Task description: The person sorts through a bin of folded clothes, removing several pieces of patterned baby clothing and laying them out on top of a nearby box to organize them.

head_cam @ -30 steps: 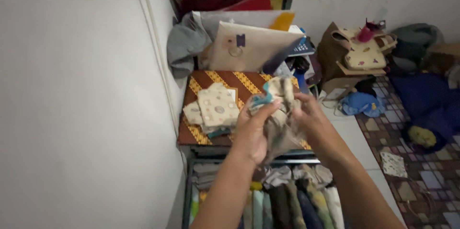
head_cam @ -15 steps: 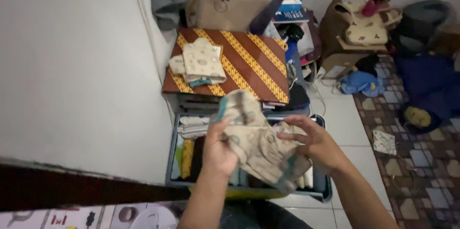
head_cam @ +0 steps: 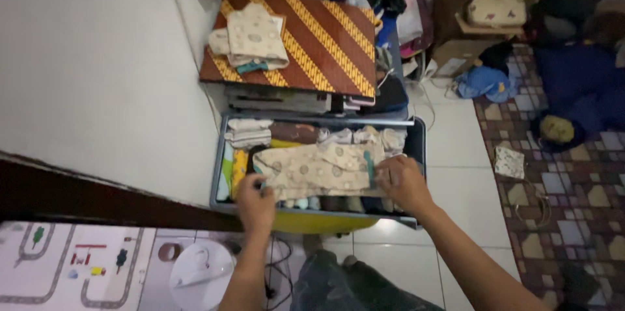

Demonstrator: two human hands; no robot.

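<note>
Nearest the camera, below the drawer, a white round lidded container (head_cam: 195, 273) sits on a play mat printed with roads (head_cam: 71, 265), and the person's dark-trousered legs (head_cam: 338, 285) show at the bottom edge. Both forearms reach forward and down from there. The left hand (head_cam: 256, 195) pinches the near left edge of a beige patterned garment (head_cam: 319, 169), fingers curled over the cloth; the right hand (head_cam: 402, 179) clamps its right end beside the teal trim, knuckles up. The garment lies spread flat across the top of an open drawer (head_cam: 416, 148) packed with rolled and folded clothes (head_cam: 306, 134), so the step in hand looks like laying or folding it there; the next move would seem to call for bringing the two ends together or pressing the piece down among the rows without disturbing them. Beyond the drawer, the counter (head_cam: 325, 38) with a brown and gold striped top carries a second folded beige garment (head_cam: 250, 39). Farther right, a blue cloth bundle (head_cam: 483, 82) lies on the white tiles by a patterned floor mat (head_cam: 573, 187).
</note>
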